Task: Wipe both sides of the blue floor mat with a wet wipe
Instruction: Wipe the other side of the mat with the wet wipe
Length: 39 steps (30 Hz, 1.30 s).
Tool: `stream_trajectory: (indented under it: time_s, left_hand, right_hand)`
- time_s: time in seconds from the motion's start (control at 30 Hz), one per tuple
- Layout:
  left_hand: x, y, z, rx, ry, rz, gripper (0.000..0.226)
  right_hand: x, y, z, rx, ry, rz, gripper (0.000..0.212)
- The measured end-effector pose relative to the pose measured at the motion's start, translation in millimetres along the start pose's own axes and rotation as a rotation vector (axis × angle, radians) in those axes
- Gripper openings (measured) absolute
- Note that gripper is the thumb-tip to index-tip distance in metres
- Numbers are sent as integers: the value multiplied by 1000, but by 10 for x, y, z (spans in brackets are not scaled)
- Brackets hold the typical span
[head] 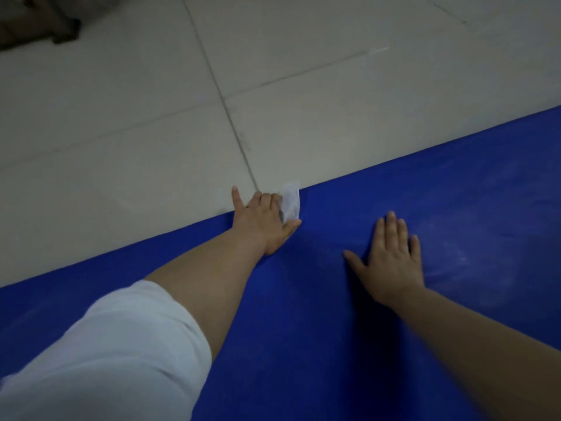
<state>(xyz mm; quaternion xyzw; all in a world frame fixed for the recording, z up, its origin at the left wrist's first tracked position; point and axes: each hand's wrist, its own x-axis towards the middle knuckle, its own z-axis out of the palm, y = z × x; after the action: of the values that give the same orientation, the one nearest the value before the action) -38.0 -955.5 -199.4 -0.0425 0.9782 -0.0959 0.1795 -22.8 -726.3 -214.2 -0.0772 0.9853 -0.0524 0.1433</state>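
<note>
The blue floor mat (455, 208) lies flat on the tiled floor and fills the lower right of the head view. At the mat's far edge my left hand (261, 223) holds a white wet wipe (290, 200), with the thumb under it and the fingers curled over it. The little finger sticks out over the floor. My right hand (391, 259) rests flat on the mat with fingers spread, a little to the right of the left hand and nearer to me. Faint pale streaks show on the mat at the right.
Pale floor tiles (151, 117) with dark grout lines stretch beyond the mat's far edge. A dark, blurred object (36, 22) sits at the far upper left corner. A white sleeve (106, 354) covers my left upper arm.
</note>
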Motion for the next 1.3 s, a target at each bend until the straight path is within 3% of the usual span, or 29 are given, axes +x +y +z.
stream_trajectory:
  time_s: [0.07,0.13,0.2,0.23,0.3,0.37,0.53,0.73,0.83,0.9,1.0,1.1,1.17,1.27,1.3]
  left_hand:
    - [-222,-363,146,2,-28,-38,84]
    - [-430,-705,302,2,-33,-69,86]
    - [-627,-1032,448,-17,-49,-103,87]
    - [-730,-1207,521,-23,-63,-121,87]
    - [-918,-1555,660,-30,-85,-169,87]
    - [-1056,-1825,776,-63,-107,-225,88]
    - [-1085,-1948,923,-175,-29,-262,84]
    - [-1120,-1972,986,-193,40,-230,79]
    - [-1172,-2077,982,-150,62,-172,76]
    - [-1261,-2228,1011,-124,38,-171,75]
    - [-1531,-2659,1133,-68,-40,-243,77]
    - [-1825,-3115,1291,-33,-145,-370,79]
    - [-1890,-3225,1358,-76,-177,-424,79]
    - [-1850,-3212,1425,-136,-161,-444,79]
    - [-1838,-3214,1438,-153,-145,-447,78]
  right_hand:
    - [-261,-364,140,-19,147,-66,72]
    - [-606,-899,317,69,201,-250,73]
    - [-939,-1496,486,165,162,-468,70]
    - [-1073,-1799,495,195,130,-562,58]
    - [-1230,-2345,452,241,53,-671,28]
    - [-1253,-2711,472,216,-35,-712,22]
    - [-1193,-2873,795,6,-53,-692,60]
    - [-1191,-2918,763,-111,-252,-712,105]
    - [-1165,-2935,659,-129,-361,-683,109]
    - [-1147,-2922,756,-121,-338,-639,111]
    - [-1150,-2981,695,-122,-203,-654,107]
    - [-1174,-2957,659,-153,-400,-633,111]
    - [-1189,-2961,652,-177,-340,-644,119]
    - [-1304,-3120,569,-257,-155,-616,88]
    - [-1360,-3273,522,-250,-169,-616,85]
